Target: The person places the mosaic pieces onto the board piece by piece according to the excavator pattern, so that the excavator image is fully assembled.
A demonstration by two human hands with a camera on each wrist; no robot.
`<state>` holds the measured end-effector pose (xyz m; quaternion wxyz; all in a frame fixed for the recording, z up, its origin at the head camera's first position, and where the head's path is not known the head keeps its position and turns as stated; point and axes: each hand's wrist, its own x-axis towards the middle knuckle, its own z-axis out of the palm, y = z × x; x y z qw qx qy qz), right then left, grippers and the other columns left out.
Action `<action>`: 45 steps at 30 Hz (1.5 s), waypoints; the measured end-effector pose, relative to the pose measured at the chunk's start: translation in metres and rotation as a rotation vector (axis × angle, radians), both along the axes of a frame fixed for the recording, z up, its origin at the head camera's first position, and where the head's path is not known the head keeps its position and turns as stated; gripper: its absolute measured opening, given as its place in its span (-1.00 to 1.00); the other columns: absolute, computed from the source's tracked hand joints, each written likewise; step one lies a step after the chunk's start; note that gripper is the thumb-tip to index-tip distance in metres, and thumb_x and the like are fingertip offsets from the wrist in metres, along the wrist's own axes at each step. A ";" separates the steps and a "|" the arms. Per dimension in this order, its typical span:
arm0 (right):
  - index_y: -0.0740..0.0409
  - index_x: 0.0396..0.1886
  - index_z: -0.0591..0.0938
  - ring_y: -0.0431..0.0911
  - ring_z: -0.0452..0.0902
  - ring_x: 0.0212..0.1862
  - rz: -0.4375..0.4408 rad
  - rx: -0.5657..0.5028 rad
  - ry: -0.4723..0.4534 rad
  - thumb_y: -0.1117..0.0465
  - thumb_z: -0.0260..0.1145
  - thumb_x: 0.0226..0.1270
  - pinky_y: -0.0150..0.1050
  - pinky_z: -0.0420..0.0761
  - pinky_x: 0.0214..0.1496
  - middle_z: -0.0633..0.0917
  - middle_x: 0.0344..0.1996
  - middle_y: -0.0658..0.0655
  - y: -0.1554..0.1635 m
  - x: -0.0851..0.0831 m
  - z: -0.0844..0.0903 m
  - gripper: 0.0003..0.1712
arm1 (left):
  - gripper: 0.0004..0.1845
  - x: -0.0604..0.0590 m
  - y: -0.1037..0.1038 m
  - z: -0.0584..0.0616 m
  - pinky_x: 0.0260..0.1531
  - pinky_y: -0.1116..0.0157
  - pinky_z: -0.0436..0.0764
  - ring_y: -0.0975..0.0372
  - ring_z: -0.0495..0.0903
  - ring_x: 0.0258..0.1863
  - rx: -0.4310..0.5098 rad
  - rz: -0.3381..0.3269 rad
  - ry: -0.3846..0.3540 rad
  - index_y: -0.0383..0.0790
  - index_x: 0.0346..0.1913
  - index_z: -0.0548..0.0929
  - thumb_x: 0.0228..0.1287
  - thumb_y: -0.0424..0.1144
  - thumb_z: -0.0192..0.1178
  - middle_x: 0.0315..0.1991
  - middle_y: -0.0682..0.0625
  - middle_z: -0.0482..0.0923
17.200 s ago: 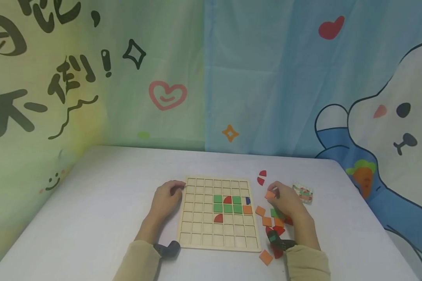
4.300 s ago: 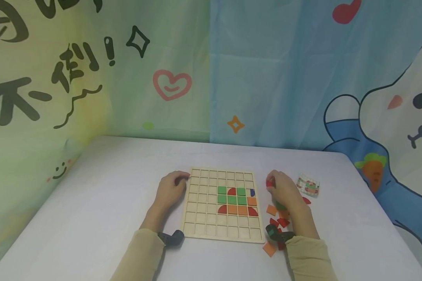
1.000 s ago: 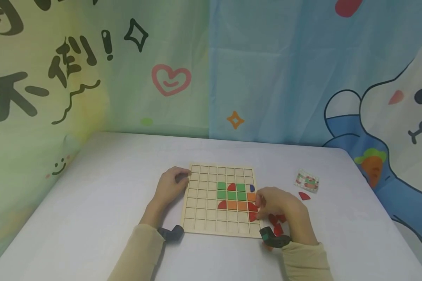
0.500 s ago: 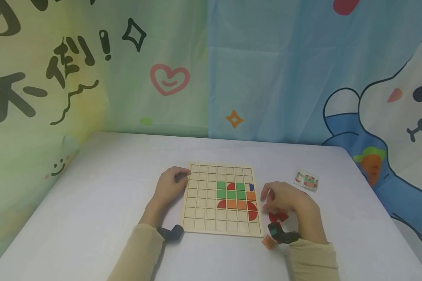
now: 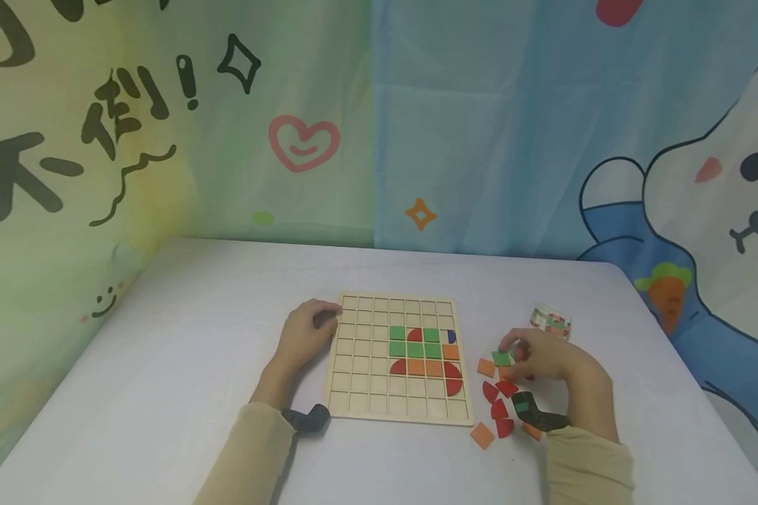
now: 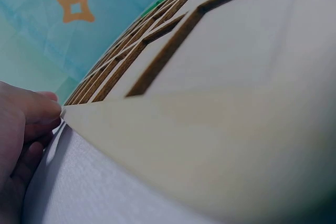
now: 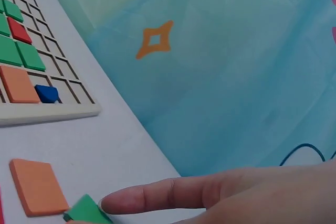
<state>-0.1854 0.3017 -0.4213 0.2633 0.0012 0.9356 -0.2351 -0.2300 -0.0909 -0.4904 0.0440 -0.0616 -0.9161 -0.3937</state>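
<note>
Wooden grid board lies flat on the pale surface, its long axis running away from the person, short edge nearest them. Cells right of centre are filled: green squares, orange squares, red quarter-rounds and one blue piece at the right edge.

Left hand rests at the board's far left corner, fingers curled, fingertips touching the corner edge in the left wrist view. Whether the thumb clamps it cannot be told.

Right hand is off the board to its right, above the loose pile. It pinches a green square tile between narrow fingertips; the tile lies roughly flat, tilted slightly. In the right wrist view a straight forefinger reaches to the green tile's edge, just beside an orange square lying on the surface.

Loose pieces: orange squares and red quarter-rounds scattered between board and right wrist. A small patterned card sits beyond the right hand, its print too small to read.

Backdrop cloth carries large dark brush-style characters at left, cut off by the frame, with an exclamation mark, hearts, stars and a cartoon rabbit.
</note>
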 end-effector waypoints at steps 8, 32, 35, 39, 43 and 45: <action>-0.03 -0.10 0.58 -0.07 0.43 -0.41 0.015 0.006 0.003 0.08 0.50 0.00 -0.29 0.46 -0.45 0.55 -0.20 0.14 -0.026 -0.005 -0.001 -0.57 | -0.71 0.001 -0.001 0.000 0.31 0.05 0.40 0.07 0.48 0.23 0.001 0.004 -0.004 -0.08 0.02 0.64 0.23 -0.19 0.17 0.09 -0.05 0.59; 0.08 -0.23 0.57 -0.06 0.46 -0.24 -0.029 0.026 0.159 0.20 0.44 0.10 -0.23 0.60 -0.24 0.63 -0.29 0.07 -0.053 -0.014 -0.010 -0.74 | -0.71 -0.003 0.000 0.000 0.33 0.04 0.36 0.07 0.47 0.24 0.022 -0.005 -0.010 -0.08 0.02 0.64 0.25 -0.18 0.15 0.09 -0.05 0.59; 0.06 -0.29 0.58 -0.06 0.46 -0.25 -0.022 0.006 0.193 0.15 0.44 0.12 -0.27 0.53 -0.29 0.62 -0.35 0.05 -0.051 -0.016 -0.010 -0.78 | -0.71 -0.002 0.000 0.000 0.33 0.05 0.36 0.07 0.46 0.24 0.020 -0.003 -0.008 -0.09 0.02 0.64 0.25 -0.18 0.15 0.09 -0.05 0.59; 0.05 -0.35 0.59 -0.08 0.45 -0.28 -0.001 -0.028 0.242 0.10 0.43 0.13 -0.31 0.46 -0.34 0.62 -0.40 0.02 -0.048 -0.016 -0.008 -0.80 | -0.71 -0.002 0.000 0.000 0.34 0.05 0.36 0.07 0.46 0.24 0.017 -0.001 -0.010 -0.09 0.02 0.64 0.26 -0.18 0.15 0.10 -0.05 0.59; 0.04 -0.36 0.60 -0.09 0.46 -0.29 0.033 -0.066 0.268 0.11 0.43 0.13 -0.31 0.45 -0.31 0.63 -0.41 0.00 -0.051 -0.016 -0.003 -0.82 | -0.71 -0.002 -0.001 0.000 0.34 0.05 0.36 0.08 0.46 0.24 0.016 0.002 -0.012 -0.08 0.02 0.64 0.26 -0.18 0.15 0.10 -0.04 0.59; 0.01 -0.36 0.62 -0.10 0.46 -0.28 0.057 -0.083 0.256 0.10 0.44 0.12 -0.31 0.45 -0.29 0.63 -0.41 -0.02 -0.057 -0.015 0.000 -0.83 | -0.71 -0.002 -0.001 0.000 0.34 0.04 0.36 0.07 0.46 0.24 0.018 0.003 -0.013 -0.08 0.02 0.64 0.25 -0.18 0.16 0.10 -0.05 0.59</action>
